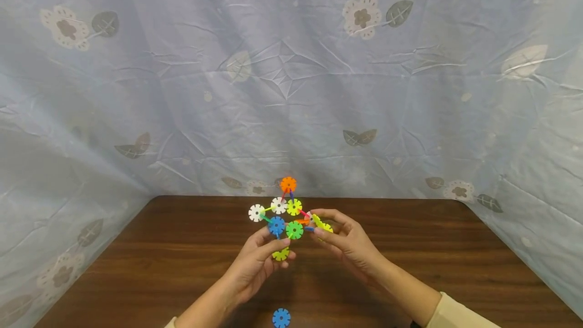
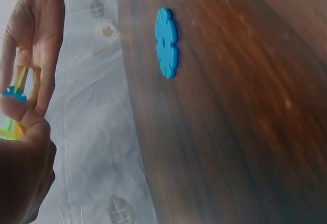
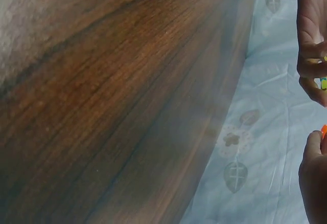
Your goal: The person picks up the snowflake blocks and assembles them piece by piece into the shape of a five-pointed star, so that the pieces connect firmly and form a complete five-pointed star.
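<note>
We note the linked-disc assembly held up above the bench. We judge it light, probably plastic: discs stiff and smooth, joints liable to twist or pop apart. Best hold, we think: disc rims near the joints, lightly. The left hand has a narrow grip, thumb and fingers about the lower yellow disc; the right hand likewise pinches the right-end yellow disc. A loose blue disc lies on the bench.

Dark brown wood-grain table, streaked surface, one blue notched disc lying flat on it
</note>
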Demonstrator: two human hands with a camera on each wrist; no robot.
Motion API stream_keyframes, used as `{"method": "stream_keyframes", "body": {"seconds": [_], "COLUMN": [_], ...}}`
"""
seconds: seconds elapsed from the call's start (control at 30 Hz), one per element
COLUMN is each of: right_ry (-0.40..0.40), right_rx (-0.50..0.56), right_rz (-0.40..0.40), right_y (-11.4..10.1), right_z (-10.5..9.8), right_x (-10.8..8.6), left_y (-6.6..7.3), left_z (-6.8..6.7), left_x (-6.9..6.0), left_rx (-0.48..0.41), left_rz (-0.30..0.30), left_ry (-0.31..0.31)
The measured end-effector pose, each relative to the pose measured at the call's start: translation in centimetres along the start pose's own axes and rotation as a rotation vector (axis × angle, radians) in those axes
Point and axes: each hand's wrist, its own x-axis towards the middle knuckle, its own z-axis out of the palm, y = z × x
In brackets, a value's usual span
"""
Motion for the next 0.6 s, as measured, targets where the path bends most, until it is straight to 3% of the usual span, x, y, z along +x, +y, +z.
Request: {"method": "stream_keyframes", "body": {"seconds": [0.3,0.6], "right_ry": [-0.014,-0.032], "right_rx": [-0.069,-0.178], "right_rz": [-0.007,-0.008], "right_y": [0.09,0.16], "right_z": [-0.15,-0.15], "right_x": [-0.22,-0.23], "left_y": [-0.15,-0.78], "left_z": [0.92,1.14], "left_x": [0.14,0.20], "left_rx": [-0.022,0.080], "left_rz": [0.003,0.026], "left_ry": [0.038,0.116]}}
